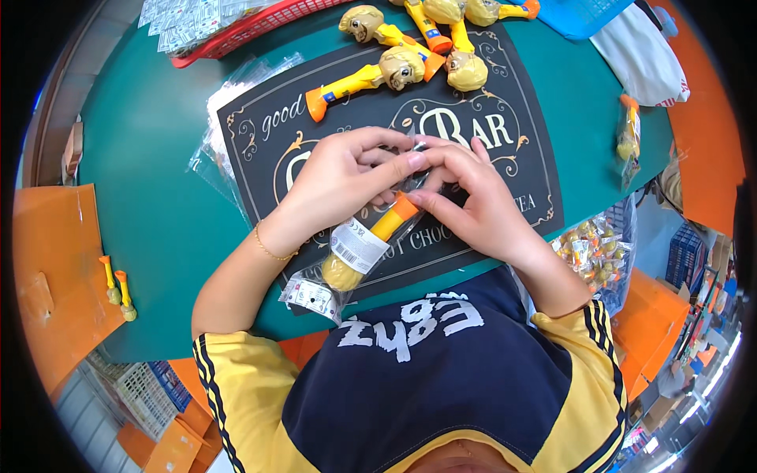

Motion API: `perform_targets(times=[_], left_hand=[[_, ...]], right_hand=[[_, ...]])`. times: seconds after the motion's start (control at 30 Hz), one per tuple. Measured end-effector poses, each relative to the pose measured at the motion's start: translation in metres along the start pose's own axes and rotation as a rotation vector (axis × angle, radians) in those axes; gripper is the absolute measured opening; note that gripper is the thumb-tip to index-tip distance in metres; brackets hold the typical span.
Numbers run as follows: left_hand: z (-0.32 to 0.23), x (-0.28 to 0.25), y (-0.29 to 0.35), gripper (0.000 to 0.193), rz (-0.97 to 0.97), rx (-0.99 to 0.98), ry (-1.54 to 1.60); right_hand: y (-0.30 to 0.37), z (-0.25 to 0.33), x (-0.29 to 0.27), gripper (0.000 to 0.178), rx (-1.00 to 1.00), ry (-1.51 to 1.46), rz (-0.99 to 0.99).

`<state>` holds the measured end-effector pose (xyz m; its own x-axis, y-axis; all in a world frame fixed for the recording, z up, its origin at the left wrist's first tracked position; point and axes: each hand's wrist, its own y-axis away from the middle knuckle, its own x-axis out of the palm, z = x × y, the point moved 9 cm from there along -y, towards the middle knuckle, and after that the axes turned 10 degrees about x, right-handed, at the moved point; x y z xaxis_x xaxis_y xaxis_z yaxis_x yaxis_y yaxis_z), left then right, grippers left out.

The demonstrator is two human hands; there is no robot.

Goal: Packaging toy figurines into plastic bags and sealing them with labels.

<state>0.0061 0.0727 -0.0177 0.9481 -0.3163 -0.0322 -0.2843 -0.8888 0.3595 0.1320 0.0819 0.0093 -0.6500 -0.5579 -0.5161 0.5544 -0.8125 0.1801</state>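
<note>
- While both my hands meet over the black mat (524,162), the bagged figure (385,225) hangs just below them, toward my chest, slanting down to the left.
- My left hand (347,169) is curled nearly closed, thumb and fingers bent inward, pinching the gathered film of the clear bag around the figure.
- My right hand (469,185) is partly closed as well, its fingers bent at the same film; its thumb lies close beside the figure's orange base, and I cannot tell whether they touch.
- That base is the end nearest my fingers, while the yellow head points away from them, toward the table's near edge.
- A white label (359,243) lies across the figure's middle, and a printed slip (313,296) sits at the bag's lower end, well apart from my fingertips.
- Beyond my hands, several loose figures (402,67) lie across the mat's far edge, between the red basket (236,35) on the left and the blue tray (564,16) on the right.
- Another wrapped figure (628,130) lies on the green table (150,197), well to the right of my right hand.
</note>
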Motion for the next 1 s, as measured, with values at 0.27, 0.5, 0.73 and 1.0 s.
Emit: perform_targets(times=[0.27,0.5,0.73,1.0], left_hand=[[0.012,-0.013,-0.006,0.025,-0.136,0.097,0.139],[0.007,-0.011,-0.004,0.027,-0.094,0.129,0.151],[0.01,-0.001,-0.002,0.022,-0.091,0.229,0.112],[0.006,0.001,0.0,0.021,-0.078,0.323,0.062]], right_hand=[[0.0,0.005,0.004,0.031,0.003,0.059,-0.039],[-0.004,0.032,-0.024,0.014,-0.25,0.302,-0.362],[-0.008,0.046,-0.017,0.01,-0.291,0.574,-0.446],[-0.001,0.013,-0.061,0.008,-0.154,0.488,-0.478]])
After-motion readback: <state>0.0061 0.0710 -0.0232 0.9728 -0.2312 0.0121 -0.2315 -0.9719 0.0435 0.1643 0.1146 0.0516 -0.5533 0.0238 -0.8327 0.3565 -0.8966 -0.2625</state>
